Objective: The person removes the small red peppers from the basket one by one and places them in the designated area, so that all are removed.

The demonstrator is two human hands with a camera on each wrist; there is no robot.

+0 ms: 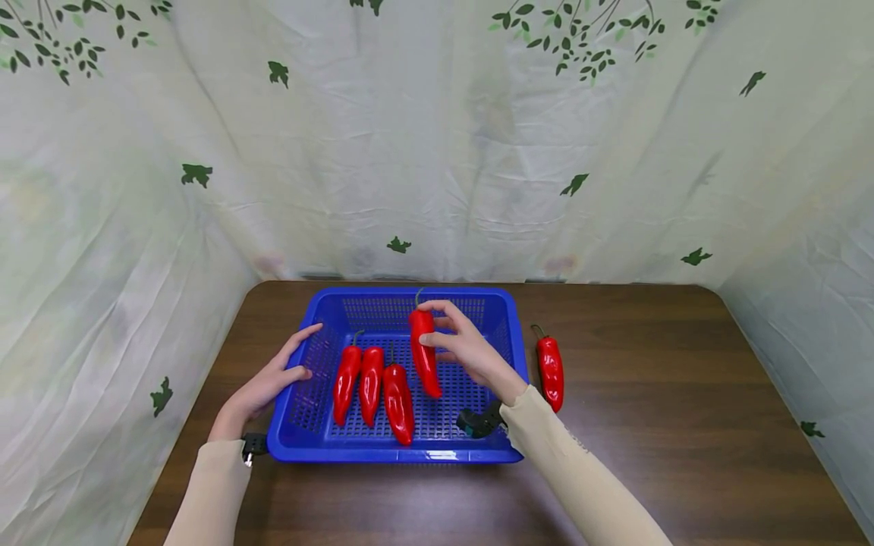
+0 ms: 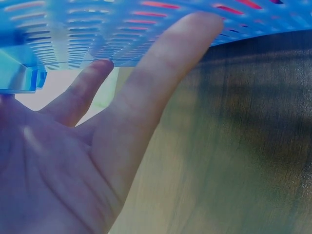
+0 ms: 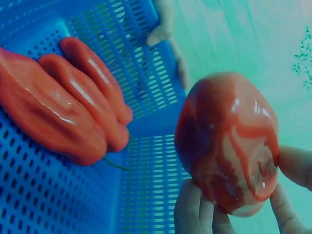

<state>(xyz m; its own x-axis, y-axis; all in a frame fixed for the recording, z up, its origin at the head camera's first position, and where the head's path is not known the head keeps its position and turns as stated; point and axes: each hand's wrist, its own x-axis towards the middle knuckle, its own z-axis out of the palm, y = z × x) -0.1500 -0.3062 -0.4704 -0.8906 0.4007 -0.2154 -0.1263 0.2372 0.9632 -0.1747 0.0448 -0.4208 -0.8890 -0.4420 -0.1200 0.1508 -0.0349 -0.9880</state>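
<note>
My right hand point(image 1: 464, 341) pinches a long red pepper point(image 1: 425, 360) between thumb and fingers over the right half of the blue plastic basket point(image 1: 410, 455). The rounded tip of this pepper fills the middle of the right wrist view, with fingertips point(image 3: 187, 204) around its far end. Three more red peppers point(image 1: 347, 385) point(image 1: 370, 385) point(image 1: 398, 406) lie side by side on the basket floor, left of it. My left hand point(image 1: 269, 379) rests at the basket's left rim, thumb and fingers extended and spread; in the left wrist view they touch the slotted wall point(image 2: 87, 36).
Another red pepper point(image 1: 550, 375) lies on the brown wooden table point(image 1: 649, 425), just right of the basket. A pale curtain with leaf prints point(image 1: 437, 152) hangs behind and along both sides. A dark wrist camera point(image 1: 478, 421) on the right arm hangs over the basket's front right corner.
</note>
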